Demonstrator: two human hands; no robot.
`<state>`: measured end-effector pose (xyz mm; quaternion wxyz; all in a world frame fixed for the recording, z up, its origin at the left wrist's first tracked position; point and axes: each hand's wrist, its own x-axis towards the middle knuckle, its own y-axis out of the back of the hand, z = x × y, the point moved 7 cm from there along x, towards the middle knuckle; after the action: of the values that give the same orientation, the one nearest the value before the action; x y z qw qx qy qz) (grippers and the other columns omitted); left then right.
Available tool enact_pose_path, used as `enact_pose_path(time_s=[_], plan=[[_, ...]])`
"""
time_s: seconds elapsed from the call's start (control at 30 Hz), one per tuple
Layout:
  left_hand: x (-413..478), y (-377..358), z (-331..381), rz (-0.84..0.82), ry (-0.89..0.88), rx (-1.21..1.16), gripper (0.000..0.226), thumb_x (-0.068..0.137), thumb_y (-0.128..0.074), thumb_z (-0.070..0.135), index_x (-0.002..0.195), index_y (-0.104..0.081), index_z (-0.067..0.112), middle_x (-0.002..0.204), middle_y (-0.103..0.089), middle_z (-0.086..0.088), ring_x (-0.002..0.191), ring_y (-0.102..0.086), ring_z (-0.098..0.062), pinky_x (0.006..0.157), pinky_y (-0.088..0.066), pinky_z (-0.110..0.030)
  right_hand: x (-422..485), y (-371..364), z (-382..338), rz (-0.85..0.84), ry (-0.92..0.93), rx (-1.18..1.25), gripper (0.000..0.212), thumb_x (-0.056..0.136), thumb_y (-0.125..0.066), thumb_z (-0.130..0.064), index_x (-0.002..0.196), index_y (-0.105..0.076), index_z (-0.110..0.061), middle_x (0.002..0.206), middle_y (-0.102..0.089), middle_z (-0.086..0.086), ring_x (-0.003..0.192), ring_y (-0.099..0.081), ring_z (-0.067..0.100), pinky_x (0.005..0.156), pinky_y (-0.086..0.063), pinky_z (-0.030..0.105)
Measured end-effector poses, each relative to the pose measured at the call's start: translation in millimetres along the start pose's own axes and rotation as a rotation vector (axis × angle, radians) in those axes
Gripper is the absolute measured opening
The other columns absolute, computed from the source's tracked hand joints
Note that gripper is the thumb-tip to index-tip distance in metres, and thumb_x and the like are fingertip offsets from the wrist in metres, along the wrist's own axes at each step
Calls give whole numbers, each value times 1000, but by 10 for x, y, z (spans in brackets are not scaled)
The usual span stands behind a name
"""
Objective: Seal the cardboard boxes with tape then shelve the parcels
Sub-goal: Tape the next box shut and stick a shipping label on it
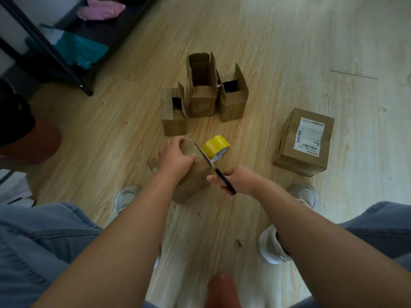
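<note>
A small cardboard box point(191, 178) stands on the wooden floor between my feet. My left hand point(174, 155) grips its top. My right hand point(235, 178) holds black-handled scissors point(213, 165), whose blades reach up along the box's right top edge. A yellow tape roll point(216, 148) lies just behind the box, touching the blades' far end. Three open boxes point(201, 92) with raised flaps stand in a row further back. A closed box with a white shipping label point(304, 141) sits to the right.
A black metal shelf frame point(55, 54) stands at the upper left, with teal point(82, 50) and pink point(100, 10) mailer bags on its bottom level. A dark and brown object point(26, 134) lies at the left edge. My white shoes point(274, 245) flank the box.
</note>
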<state>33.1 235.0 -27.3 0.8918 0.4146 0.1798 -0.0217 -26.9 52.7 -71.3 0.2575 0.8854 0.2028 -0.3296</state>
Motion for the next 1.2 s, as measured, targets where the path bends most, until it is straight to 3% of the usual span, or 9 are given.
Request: enact_pose_path(time_s=[0.2,0.33,0.4,0.47,0.57,0.93,1.03,1.13,1.2], plan=[[231,-30,235,-158,12,-55,63,70,-70,18,130,-55,32,136,-49,0,123,-48,-23,101,-47,-48,-4,39,18,4,-4,2,54,80,-73,-60,87,-69,-6,69,-61,1,62,-56,13,67,-48,25],[476,-118,422,-258,-11,5,44,72,-61,37,115,-66,43,137,-55,-1,130,-47,-26,108,-40,-53,45,21,57,-2,-27,-34,68,73,-76,-66,97,-71,-2,71,-62,1,65,-58,13,71,-48,28],[516,-192,457,-344,8,102,40,85,-63,45,123,-66,35,143,-52,0,135,-43,-27,114,-32,-47,61,22,70,-8,-27,-41,67,71,-77,-66,96,-71,-4,71,-63,0,66,-58,13,70,-48,29],[561,-295,430,-410,39,120,41,93,-64,37,131,-63,20,145,-51,-3,134,-45,-25,105,-33,-33,76,34,72,-18,-21,-36,67,72,-78,-65,97,-70,-3,73,-62,1,67,-57,14,69,-46,30],[607,-368,342,-397,76,42,39,93,-68,26,128,-65,9,138,-58,-6,127,-52,-23,89,-34,-26,85,50,71,-25,-17,-36,68,72,-78,-63,97,-69,-1,72,-60,2,66,-56,14,68,-44,30],[632,-336,264,-344,85,-150,35,86,-75,25,119,-71,16,129,-62,-6,121,-54,-21,96,-37,-31,155,71,96,-78,-7,15,48,74,-83,-51,80,-71,-5,61,-61,-2,57,-56,11,64,-48,26],[630,-320,263,-343,72,-168,36,86,-74,27,120,-71,16,130,-62,-5,121,-53,-21,95,-36,-30,163,71,186,-66,-54,0,58,71,-82,-58,88,-73,-3,65,-65,-2,62,-60,11,68,-52,28],[623,-307,265,-348,61,-179,36,87,-74,28,121,-70,17,132,-61,-5,123,-52,-21,99,-36,-32,160,5,284,-133,-139,-77,80,58,-68,-84,86,-69,-9,70,-65,0,68,-61,15,77,-53,34],[621,-299,272,-348,53,-187,36,87,-74,28,121,-70,17,134,-60,-5,126,-51,-21,106,-35,-35,162,-16,377,-154,-190,-119,84,61,-60,-90,93,-67,-13,77,-65,-1,74,-61,16,79,-50,34]])
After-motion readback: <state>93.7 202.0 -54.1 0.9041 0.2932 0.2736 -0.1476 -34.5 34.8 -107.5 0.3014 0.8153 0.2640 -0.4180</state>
